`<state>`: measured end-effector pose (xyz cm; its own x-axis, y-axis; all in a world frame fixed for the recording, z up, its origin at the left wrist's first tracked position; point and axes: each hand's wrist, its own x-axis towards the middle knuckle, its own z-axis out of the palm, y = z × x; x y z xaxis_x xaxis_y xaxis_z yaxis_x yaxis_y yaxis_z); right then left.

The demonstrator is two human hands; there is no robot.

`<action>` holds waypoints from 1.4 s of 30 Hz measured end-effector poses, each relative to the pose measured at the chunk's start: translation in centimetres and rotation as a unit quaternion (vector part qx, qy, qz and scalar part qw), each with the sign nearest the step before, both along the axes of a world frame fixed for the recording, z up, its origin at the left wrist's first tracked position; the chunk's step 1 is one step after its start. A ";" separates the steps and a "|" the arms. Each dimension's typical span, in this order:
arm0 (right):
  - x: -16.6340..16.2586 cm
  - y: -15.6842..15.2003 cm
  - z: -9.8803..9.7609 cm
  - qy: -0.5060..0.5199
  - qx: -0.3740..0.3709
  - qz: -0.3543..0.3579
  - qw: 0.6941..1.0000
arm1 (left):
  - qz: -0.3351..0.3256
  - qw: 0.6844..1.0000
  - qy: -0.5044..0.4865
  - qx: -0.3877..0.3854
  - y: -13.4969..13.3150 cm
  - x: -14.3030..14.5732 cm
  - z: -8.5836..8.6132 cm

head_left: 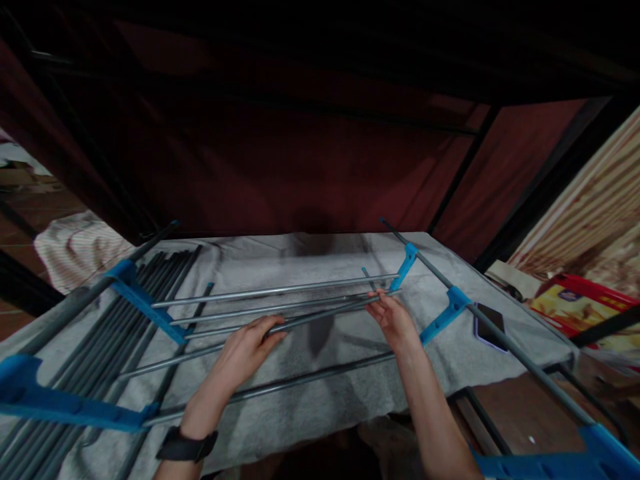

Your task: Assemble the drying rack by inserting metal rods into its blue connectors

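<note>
A drying rack of grey metal rods and blue plastic brackets lies on a grey towel (310,393). My left hand (247,350) is wrapped round a thin grey rod (320,315) near its middle. My right hand (393,320) pinches the right end of the same rod, close to a blue bracket (406,265) on the right side bar (500,333). Two other thin rods (275,291) span between the left blue bracket (145,303) and the right one. A black band sits on my left wrist.
A bundle of loose grey rods (90,360) lies at the left on the towel. A dark phone (490,327) rests at the towel's right edge. A red box (580,307) sits on the floor at right. Dark red fabric on a black frame stands behind.
</note>
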<state>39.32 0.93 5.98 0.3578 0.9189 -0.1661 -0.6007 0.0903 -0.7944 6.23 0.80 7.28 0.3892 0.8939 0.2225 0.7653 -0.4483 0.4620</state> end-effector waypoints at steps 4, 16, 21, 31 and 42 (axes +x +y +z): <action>-0.4 0.9 2.6 -0.022 0.036 -0.002 0.999 | 0.013 0.999 -0.018 0.036 0.1 0.2 1.1; 0.1 3.3 5.1 0.018 0.092 -0.030 0.995 | 0.042 0.982 -0.012 0.181 1.0 2.8 1.8; 0.7 3.8 5.2 0.017 0.093 -0.032 0.995 | 0.034 0.974 0.005 0.223 2.0 3.3 1.5; 1.5 4.6 5.1 0.019 0.085 -0.033 0.996 | 0.038 0.968 0.011 0.249 3.1 4.2 1.4; 1.8 4.8 5.4 0.012 0.091 -0.029 0.995 | 0.034 0.968 0.004 0.250 3.6 4.4 2.3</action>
